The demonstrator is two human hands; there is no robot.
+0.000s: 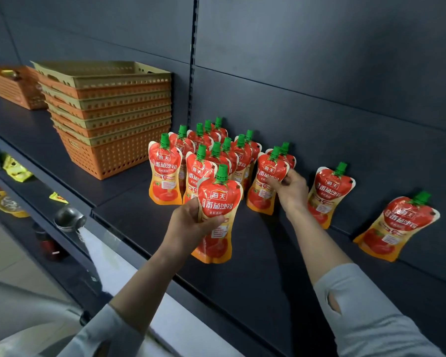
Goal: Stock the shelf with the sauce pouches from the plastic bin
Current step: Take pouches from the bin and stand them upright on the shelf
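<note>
Red-and-orange tomato sauce pouches with green caps stand on a dark shelf (255, 253). My left hand (191, 222) grips one pouch (218, 202) by its left edge, upright above the shelf's front. My right hand (290, 189) pinches the right side of a standing pouch (264, 181) at the right end of the cluster. Several more pouches (204, 150) stand in rows behind. Two single pouches lean against the back panel, one in the middle right (330, 194) and one at the far right (399, 225).
A stack of orange and tan plastic baskets (108, 112) sits on the shelf to the left, with another orange basket (13, 86) behind it. Lower shelves at the left hold yellow packets (16, 168) and a dark jar (49, 243).
</note>
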